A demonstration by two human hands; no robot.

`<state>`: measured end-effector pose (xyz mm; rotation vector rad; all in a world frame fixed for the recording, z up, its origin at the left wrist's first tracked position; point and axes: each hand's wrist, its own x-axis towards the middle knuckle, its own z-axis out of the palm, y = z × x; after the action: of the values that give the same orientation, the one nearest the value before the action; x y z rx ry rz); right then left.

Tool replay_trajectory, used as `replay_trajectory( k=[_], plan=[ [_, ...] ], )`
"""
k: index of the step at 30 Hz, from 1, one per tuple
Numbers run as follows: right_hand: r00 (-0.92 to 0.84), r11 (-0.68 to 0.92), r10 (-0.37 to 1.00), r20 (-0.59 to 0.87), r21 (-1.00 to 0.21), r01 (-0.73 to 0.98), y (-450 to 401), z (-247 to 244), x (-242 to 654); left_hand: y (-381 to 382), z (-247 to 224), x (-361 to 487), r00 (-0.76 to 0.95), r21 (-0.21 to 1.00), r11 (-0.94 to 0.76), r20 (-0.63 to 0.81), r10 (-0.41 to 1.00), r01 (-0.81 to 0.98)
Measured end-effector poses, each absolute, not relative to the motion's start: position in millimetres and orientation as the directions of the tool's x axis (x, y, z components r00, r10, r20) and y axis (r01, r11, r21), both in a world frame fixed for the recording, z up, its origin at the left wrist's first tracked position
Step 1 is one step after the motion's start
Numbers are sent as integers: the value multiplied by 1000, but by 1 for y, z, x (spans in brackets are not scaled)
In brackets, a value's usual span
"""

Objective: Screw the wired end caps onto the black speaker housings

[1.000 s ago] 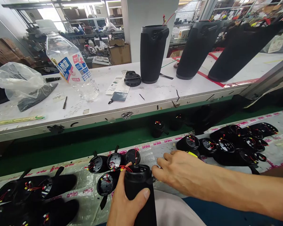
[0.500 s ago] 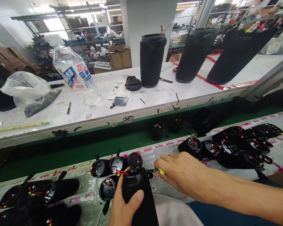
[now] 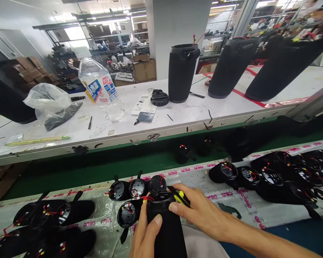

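A black fabric-covered cylinder (image 3: 168,229) with red wires at its top rim lies tilted at the bottom centre. My left hand (image 3: 146,233) is wrapped round its left side, thumb on the front. My right hand (image 3: 197,211) is closed on a yellow-and-black tool (image 3: 181,197) beside the cylinder's upper right edge; the tool's tip is hidden. Just behind the held piece stand several more black cylinders with open, wired ends, one of them a wired cylinder (image 3: 127,214) to the left.
Across the back runs a white shelf (image 3: 150,130) bearing a plastic bottle (image 3: 101,87), a clear bag (image 3: 50,102), a black round part (image 3: 159,97) and upright black cylinders (image 3: 181,73). More wired cylinders (image 3: 223,173) lie at the right and left on the plastic-covered bench (image 3: 196,179).
My right hand has turned and come closer over the cylinder's top right edge, with the tool now angled along its side. The view has shifted a little to the left.
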<state>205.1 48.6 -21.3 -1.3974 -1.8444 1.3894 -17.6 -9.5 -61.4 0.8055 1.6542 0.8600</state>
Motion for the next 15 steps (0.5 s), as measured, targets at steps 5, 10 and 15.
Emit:
replay_trajectory(
  k=[5, 10, 15],
  plan=[
    [-421, -319, 837, -351, -936, 145, 51, -52, 196, 1, -57, -16, -60, 835, 528, -542, 838, -157],
    [-458, -342, 821, -342, -936, 85, 51, -67, 197, 7, -54, -4, 145, 748, 529, -519, 843, -401],
    [-298, -145, 910, -290, -893, 425, 44, -38, 214, 3, -58, -12, 202, 777, 513, -472, 858, -366]
  ],
)
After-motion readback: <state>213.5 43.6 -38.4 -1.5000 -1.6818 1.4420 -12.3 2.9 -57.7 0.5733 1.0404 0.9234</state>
